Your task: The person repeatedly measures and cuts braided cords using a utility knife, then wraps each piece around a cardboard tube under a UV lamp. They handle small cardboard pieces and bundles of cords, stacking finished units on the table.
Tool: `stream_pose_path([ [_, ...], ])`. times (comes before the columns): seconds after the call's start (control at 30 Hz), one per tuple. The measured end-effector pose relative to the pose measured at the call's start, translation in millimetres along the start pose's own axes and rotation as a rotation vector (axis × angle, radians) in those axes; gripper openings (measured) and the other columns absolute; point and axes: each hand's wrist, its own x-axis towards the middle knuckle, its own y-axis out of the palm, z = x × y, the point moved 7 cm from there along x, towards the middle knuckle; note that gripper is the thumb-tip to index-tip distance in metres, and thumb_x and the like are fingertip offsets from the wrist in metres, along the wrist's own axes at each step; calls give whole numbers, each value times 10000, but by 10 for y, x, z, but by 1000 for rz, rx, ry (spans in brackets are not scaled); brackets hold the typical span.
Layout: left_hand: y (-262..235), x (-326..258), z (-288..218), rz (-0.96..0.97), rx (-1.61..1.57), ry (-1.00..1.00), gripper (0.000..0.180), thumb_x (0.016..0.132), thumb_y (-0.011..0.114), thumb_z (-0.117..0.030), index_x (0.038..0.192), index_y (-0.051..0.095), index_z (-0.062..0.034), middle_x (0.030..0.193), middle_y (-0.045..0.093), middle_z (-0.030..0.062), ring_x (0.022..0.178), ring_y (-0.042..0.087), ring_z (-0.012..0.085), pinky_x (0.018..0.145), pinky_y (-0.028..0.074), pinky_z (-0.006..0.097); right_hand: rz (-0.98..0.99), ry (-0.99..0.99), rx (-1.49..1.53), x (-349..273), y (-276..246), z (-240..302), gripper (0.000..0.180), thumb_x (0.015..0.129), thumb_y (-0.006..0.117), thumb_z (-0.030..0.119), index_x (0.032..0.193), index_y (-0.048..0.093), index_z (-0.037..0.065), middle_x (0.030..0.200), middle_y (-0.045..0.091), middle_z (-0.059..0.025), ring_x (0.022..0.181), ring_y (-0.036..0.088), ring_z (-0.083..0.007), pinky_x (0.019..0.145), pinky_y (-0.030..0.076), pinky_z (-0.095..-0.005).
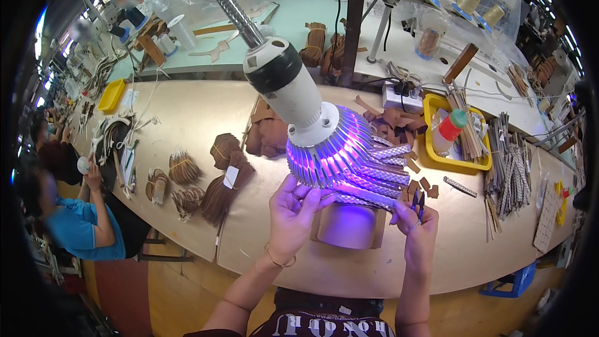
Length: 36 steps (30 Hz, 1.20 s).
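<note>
Under the ribbed metal lamp (331, 146), which glows purple, a braided strip (365, 200) is stretched between my hands. My left hand (293, 215) pinches its left end close below the lamp's rim. The right end is pinched by my right hand (417, 231), from which a dark two-pointed tool (418, 202) also sticks up; its handle is hidden in the fingers. More braided strips (387, 173) lie side by side just beyond, partly behind the lamp. Below the held strip stands a curved block (348, 231), lit purple on top.
A yellow tray (426, 153) at the right holds a bottle with a green top (450, 128) and strips. Bundled strips (508, 156) lie beyond it. Brown pieces (268, 131) and tied brown bundles (228, 190) are left of the lamp. A person in blue (87, 228) sits far left.
</note>
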Motion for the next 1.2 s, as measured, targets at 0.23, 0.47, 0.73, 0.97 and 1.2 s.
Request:
stream_pose_path([
  [0.23, -62, -50, 58, -68, -67, -67, 316, 951, 546, -18, 1262, 494, 5, 1167, 633, 174, 983, 663, 187, 832, 584, 309, 101, -37, 61, -214, 55, 44, 212, 960, 588, 145, 887, 677, -34, 758, 664, -58, 738, 605, -107, 713, 457, -258],
  [0.47, -151, -301, 116, -143, -61, -150, 333, 947, 552, -20, 1269, 472, -7, 1154, 638, 193, 964, 674, 203, 817, 581, 275, 100, -40, -21, -373, -11, 21, 199, 945, 608, 138, 968, 689, -41, 751, 670, -57, 742, 617, -111, 714, 474, -255],
  [0.73, -101, -1220, 518, 127, 32, -677, 257, 956, 545, -30, 1200, 472, -1, 1159, 631, 200, 1045, 648, 232, 850, 569, 318, 11, 224, -126, -847, -667, -468, 162, 914, 641, 133, 916, 669, -26, 752, 664, -23, 712, 574, -80, 672, 436, -239],
  [0.97, -178, -1407, 938, -6, 13, -820, 277, 970, 543, -58, 1240, 505, -10, 1046, 655, 77, 954, 672, 170, 764, 550, 228, -3, 300, -159, -1116, -825, -782, 175, 923, 626, 151, 889, 661, -17, 725, 637, 3, 684, 536, -67, 646, 417, -241],
  [1.2, 161, -1429, 686, 325, 1345, 326, 326, 776, 714, -67, 1098, 671, -97, 1235, 561, 178, 1218, 486, 354, 997, 412, 453, -39, 334, -798, -1098, -849, -962, 165, 903, 616, 147, 841, 636, -5, 621, 564, -96, 552, 518, -167, 537, 391, -326],
])
